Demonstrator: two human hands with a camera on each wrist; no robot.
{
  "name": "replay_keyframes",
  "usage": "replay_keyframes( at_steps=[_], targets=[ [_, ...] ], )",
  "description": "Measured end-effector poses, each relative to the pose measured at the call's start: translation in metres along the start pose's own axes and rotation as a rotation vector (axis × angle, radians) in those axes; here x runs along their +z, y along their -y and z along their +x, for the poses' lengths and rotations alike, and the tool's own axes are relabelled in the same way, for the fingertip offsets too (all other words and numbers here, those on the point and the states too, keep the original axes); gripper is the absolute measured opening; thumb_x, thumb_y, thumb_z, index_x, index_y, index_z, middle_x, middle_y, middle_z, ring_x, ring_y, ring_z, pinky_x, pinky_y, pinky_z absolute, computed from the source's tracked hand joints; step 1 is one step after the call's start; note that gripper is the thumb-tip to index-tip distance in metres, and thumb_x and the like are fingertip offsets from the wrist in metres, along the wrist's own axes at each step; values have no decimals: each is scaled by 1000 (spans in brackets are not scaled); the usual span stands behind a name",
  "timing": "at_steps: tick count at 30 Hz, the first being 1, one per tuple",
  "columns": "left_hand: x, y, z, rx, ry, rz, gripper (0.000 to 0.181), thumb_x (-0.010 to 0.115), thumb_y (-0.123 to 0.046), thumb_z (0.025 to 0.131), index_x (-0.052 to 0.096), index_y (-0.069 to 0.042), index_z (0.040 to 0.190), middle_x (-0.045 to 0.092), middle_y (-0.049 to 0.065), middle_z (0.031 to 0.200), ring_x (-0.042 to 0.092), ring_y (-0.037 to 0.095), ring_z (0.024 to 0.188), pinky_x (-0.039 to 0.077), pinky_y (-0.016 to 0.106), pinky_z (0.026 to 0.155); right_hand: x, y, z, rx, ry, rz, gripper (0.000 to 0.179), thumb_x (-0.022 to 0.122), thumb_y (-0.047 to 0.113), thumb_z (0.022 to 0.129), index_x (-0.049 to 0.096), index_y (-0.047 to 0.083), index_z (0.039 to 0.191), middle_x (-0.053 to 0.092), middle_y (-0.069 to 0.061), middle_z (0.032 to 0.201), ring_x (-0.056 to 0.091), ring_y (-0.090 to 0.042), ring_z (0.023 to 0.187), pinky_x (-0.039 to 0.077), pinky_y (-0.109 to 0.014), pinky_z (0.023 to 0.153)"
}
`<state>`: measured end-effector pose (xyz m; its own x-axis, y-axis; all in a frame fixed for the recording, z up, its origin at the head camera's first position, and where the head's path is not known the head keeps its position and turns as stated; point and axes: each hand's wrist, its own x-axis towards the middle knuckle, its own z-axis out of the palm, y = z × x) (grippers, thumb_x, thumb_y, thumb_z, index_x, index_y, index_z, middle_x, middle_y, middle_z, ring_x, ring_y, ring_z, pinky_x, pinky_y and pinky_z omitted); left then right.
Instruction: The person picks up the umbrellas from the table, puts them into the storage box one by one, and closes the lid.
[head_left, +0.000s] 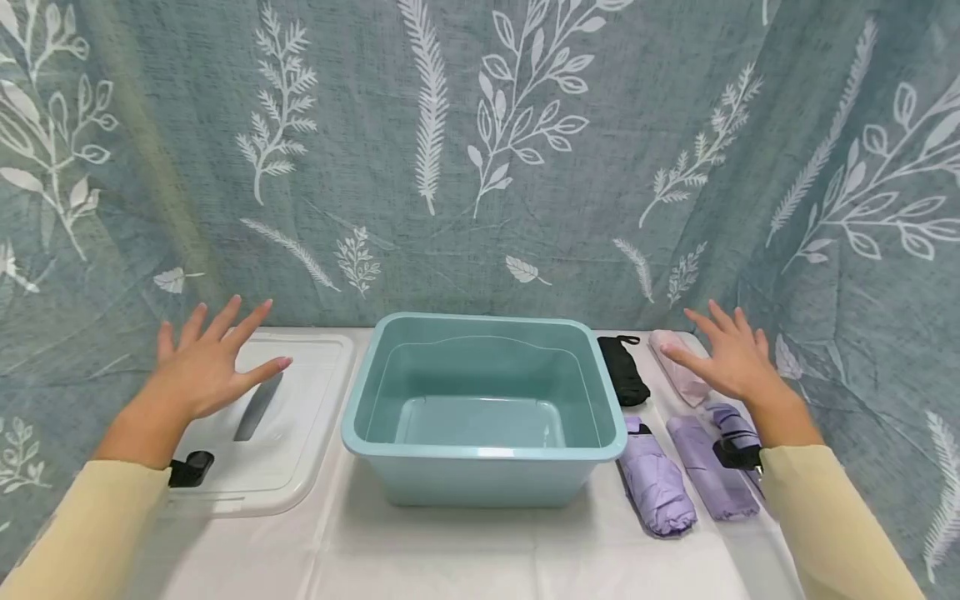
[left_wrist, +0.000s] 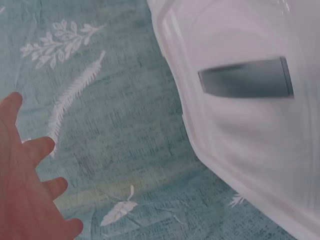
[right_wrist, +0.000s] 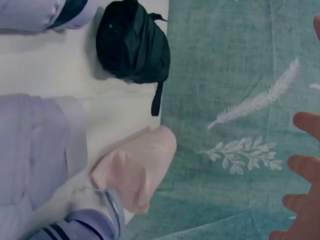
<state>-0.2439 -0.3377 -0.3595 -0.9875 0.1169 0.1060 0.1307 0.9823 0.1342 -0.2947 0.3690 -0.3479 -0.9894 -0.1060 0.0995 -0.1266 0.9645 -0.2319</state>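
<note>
My left hand (head_left: 202,367) is raised with fingers spread over a white plastic lid (head_left: 315,433) that has a grey strip (head_left: 258,407) on it. On the other side, my right hand (head_left: 727,354) hovers, fingers apart, above folded umbrellas and pouches. Both hands hold nothing. Between them stands a blue-green plastic bin (head_left: 483,475), its inside bare. Right of the bin lie a black pouch (head_left: 624,372) with a wrist loop, a folded lilac umbrella (head_left: 658,483), a flat lilac bundle (head_left: 708,471), a pink pouch (right_wrist: 137,170) and a striped purple umbrella (head_left: 731,423), partly hidden by my right wrist.
A white cloth (head_left: 420,558) covers the table under everything. Behind and at both sides hangs a grey-green curtain (head_left: 360,125) with white leaf prints, close to the table's far edge. A black wrist strap (head_left: 191,469) sits at my left cuff.
</note>
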Motion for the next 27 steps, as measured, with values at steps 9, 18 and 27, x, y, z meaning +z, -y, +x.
replay_keyframes(
  at_steps=[9,18,27],
  targets=[
    [8,-13,-3,19,-34,10,92,42,-74,97,-3,-32,166,2,23,171,5,62,149,0,85,109,12,8,-10,-38,-68,40,91,56,69,94,30,14,162,11,-25,170,0,-61,152,5,-86,110],
    [20,-33,-11,71,-108,-103,88,48,-63,101,1,-27,167,12,27,169,12,61,148,11,83,110,28,13,-22,-83,-102,157,81,55,59,100,31,13,162,11,-25,170,0,-57,154,8,-85,111],
    [29,-62,-14,271,-257,-415,78,59,-36,103,16,-17,166,27,26,166,26,56,147,22,76,113,43,22,-42,-159,-167,397,68,61,37,101,36,13,160,20,-21,169,18,-52,153,20,-81,111]
  ],
)
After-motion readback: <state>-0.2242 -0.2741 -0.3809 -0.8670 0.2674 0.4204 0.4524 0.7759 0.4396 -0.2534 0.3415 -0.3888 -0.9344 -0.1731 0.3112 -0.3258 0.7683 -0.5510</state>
